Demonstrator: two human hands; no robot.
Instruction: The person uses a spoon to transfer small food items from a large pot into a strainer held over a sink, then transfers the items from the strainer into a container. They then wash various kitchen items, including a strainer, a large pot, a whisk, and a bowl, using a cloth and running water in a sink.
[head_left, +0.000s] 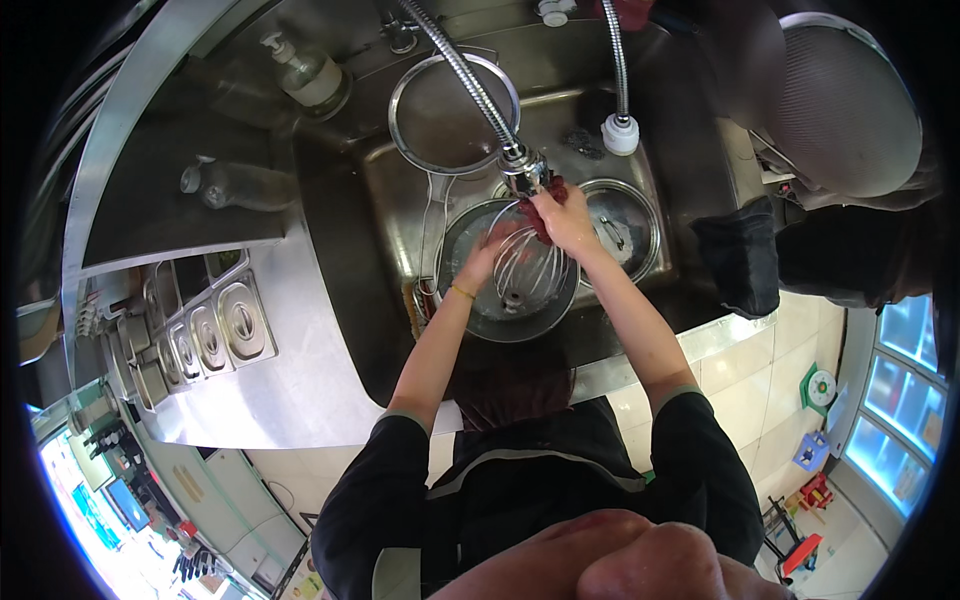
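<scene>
My right hand grips a red mesh scrubber against the upper end of a wire whisk. The whisk's handle is hidden by the hand and scrubber. At the whisk's left side, my left hand touches the wires, and its fingers are partly covered by them. Both hands are over a wide round vessel with a grey rim, inside the steel sink. A small dark knob-like thing shows in the vessel. The chrome spray head of a hose tap hangs just above my right hand.
A round sieve leans at the sink's back. Right of the vessel sits a round metal lid with a loop handle. Behind it are a steel-wool pad and a white-tipped hose tap. A pump bottle and clear bottle are left.
</scene>
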